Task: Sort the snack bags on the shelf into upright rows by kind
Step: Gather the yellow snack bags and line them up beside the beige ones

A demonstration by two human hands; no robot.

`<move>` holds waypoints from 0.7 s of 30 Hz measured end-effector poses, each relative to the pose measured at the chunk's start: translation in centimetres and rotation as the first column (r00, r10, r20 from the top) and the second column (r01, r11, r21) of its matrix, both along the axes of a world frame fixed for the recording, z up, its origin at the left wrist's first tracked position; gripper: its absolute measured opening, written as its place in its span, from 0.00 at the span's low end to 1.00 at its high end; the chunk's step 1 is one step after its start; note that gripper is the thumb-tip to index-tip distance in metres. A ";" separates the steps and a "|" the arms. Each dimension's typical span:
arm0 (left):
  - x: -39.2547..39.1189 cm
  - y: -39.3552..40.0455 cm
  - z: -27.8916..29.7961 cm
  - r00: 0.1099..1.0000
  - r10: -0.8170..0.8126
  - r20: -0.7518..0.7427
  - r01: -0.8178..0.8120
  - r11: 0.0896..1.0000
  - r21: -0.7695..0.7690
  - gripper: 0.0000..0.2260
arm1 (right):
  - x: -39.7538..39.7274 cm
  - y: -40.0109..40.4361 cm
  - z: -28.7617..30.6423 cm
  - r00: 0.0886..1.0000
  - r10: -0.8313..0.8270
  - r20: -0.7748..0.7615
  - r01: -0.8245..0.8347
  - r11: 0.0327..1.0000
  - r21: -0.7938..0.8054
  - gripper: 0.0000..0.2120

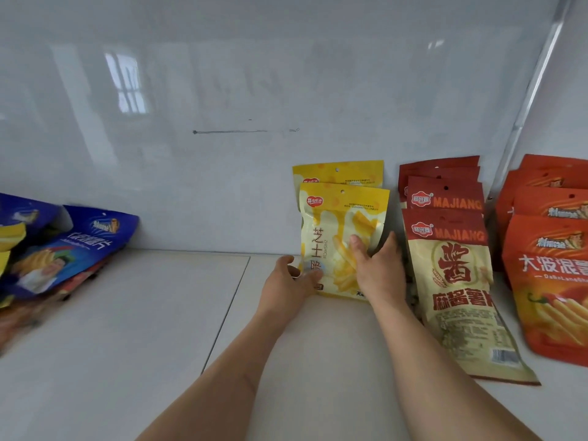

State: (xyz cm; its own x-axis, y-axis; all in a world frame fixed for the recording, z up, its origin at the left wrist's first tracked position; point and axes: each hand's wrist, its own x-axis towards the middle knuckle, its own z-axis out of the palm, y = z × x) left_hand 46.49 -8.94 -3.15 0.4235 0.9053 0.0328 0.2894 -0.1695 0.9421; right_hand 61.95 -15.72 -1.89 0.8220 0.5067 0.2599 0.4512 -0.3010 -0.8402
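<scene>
Two hands are on the front yellow cheese bag (pixel 337 230), which stands upright against the white back wall (pixel 222 90) with a second yellow bag (pixel 339 172) right behind it. Left hand (pixel 288 286) pinches its lower left corner, right hand (pixel 377 268) grips its right edge with the thumb across the front. Red-and-cream MAJIANG bags (pixel 451 272) line up just to the right, orange bags (pixel 547 275) beyond. Blue bags (pixel 70 249) lie jumbled far left on the shelf (pixel 143 329), kinda blurry though.

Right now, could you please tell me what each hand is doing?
Left hand: closed on the front yellow bag's lower left corner.
Right hand: holding the same bag's right side.
</scene>
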 end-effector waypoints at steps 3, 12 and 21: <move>-1.6 -0.2 -0.2 0.986 0.098 -0.133 -0.079 0.987 0.142 0.27 | -1.8 -0.9 -0.5 0.963 -0.068 0.262 0.095 0.991 -0.091 0.37; -8.2 -0.1 0.0 0.779 0.367 -0.508 0.132 0.697 0.705 0.17 | -8.3 0.0 -1.4 0.590 0.213 0.779 -0.110 0.977 -0.184 0.05; -19.7 2.6 0.8 0.701 0.483 -0.525 0.242 0.531 0.812 0.07 | -19.8 2.6 -1.4 0.506 0.486 0.712 -0.201 0.870 -0.451 0.13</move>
State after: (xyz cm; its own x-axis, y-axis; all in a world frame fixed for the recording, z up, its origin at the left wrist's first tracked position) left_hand 26.76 -6.32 -2.37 0.5383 0.6621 0.5214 0.7936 -0.6065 -0.0492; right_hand 42.18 -13.08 -3.33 0.0963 0.8624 0.4971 0.9935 -0.1138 0.0051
